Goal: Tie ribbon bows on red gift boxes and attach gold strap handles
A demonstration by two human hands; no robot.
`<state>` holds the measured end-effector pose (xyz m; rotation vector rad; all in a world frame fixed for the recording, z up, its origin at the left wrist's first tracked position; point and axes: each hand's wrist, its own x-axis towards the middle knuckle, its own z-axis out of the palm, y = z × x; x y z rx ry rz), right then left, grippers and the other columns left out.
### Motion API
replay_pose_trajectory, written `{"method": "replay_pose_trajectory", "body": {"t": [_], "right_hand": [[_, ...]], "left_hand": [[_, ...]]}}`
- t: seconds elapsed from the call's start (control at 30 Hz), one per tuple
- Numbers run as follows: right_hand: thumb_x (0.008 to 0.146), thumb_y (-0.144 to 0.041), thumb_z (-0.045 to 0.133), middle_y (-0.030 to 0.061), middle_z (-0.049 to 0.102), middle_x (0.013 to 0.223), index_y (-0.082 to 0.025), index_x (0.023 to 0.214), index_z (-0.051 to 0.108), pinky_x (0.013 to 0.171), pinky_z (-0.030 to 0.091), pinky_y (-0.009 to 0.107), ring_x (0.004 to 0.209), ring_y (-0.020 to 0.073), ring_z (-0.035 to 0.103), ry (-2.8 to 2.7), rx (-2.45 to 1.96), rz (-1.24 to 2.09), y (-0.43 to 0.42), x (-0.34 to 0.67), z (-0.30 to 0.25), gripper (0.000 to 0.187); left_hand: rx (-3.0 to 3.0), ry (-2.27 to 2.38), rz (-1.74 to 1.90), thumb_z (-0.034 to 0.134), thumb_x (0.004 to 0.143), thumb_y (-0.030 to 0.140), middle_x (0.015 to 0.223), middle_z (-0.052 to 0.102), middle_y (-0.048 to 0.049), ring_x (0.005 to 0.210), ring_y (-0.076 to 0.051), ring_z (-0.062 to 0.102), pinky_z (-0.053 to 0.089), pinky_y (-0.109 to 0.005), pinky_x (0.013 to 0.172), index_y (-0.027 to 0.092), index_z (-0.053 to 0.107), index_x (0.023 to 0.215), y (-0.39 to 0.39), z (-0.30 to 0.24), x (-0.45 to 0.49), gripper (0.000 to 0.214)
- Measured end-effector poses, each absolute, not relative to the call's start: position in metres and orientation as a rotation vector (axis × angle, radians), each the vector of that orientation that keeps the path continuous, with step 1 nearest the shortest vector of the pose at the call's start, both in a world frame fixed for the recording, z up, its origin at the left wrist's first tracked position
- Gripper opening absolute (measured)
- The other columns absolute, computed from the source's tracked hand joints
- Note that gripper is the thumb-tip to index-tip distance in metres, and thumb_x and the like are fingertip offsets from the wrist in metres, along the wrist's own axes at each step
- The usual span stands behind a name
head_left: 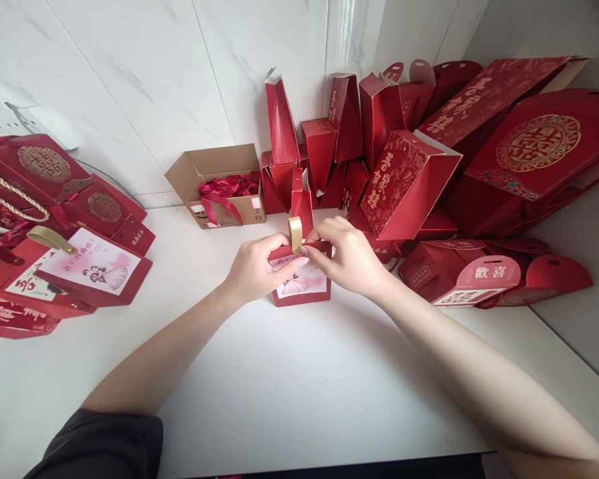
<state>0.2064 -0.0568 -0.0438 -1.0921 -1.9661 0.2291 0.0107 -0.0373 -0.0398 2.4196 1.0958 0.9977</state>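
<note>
A small red gift box [303,301] with a white and pink picture label stands upright on the white table before me. From its top edge rises a looped gold strap handle [295,233]. My left hand [259,265] grips the box's upper left, thumb across the front and fingers behind the top edge. On the other side my right hand [350,256] is closed, its thumb and fingertips pinching at the strap's base. The exact fastening there is hidden by the fingertips. Just behind the box stands a narrow red carton [302,201].
An open cardboard box [249,211] of red ribbon [229,186] sits near the tiled wall. Red cartons [319,150] crowd the back and right, including a large leaning one [409,179]. Gift boxes with handles, such as a labelled one [138,276], lie piled at left.
</note>
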Motion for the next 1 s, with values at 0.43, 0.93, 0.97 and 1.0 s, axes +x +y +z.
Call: {"method": "replay_pose_trajectory", "body": {"t": [0.43,0.93,0.97,1.0], "right_hand": [[0.088,-0.025,0.06,0.0031,0.062,0.08,-0.019,0.079,0.058,0.07,0.04,0.032,0.075,0.0192,0.049,-1.979,-1.093,0.226,-0.056,0.207,-0.044,0.01],[0.087,-0.025,0.061,0.0026,0.063,0.081,-0.02,0.081,0.06,0.072,0.041,0.032,0.078,0.0192,0.05,-1.956,-1.103,0.265,-0.052,0.21,-0.047,0.009],[0.087,-0.026,0.061,0.0025,0.063,0.081,-0.02,0.081,0.061,0.072,0.041,0.032,0.078,0.0191,0.05,-1.955,-1.1,0.269,-0.052,0.21,-0.046,0.009],[0.087,-0.026,0.062,0.0025,0.063,0.081,-0.02,0.081,0.061,0.072,0.041,0.031,0.078,0.019,0.05,-1.955,-1.096,0.272,-0.052,0.21,-0.046,0.009]], "left_hand": [[2.41,1.077,1.042,0.059,0.085,0.024,0.059,0.052,0.0049,0.054,-0.008,0.041,0.036,-0.021,0.054,0.016,0.06,0.073,-0.038,-0.04,0.012,0.014],[2.532,0.953,0.996,0.05,0.089,0.018,0.057,0.042,0.005,0.052,-0.008,0.034,0.031,-0.024,0.052,0.018,0.058,0.073,-0.028,-0.042,0.004,0.017],[2.53,0.94,0.999,0.05,0.088,0.018,0.057,0.042,0.0049,0.052,-0.009,0.034,0.031,-0.024,0.052,0.018,0.057,0.073,-0.027,-0.042,0.003,0.017],[2.518,0.926,1.005,0.049,0.088,0.017,0.057,0.042,0.0048,0.052,-0.009,0.034,0.031,-0.024,0.052,0.018,0.057,0.074,-0.026,-0.043,0.002,0.017]]}}
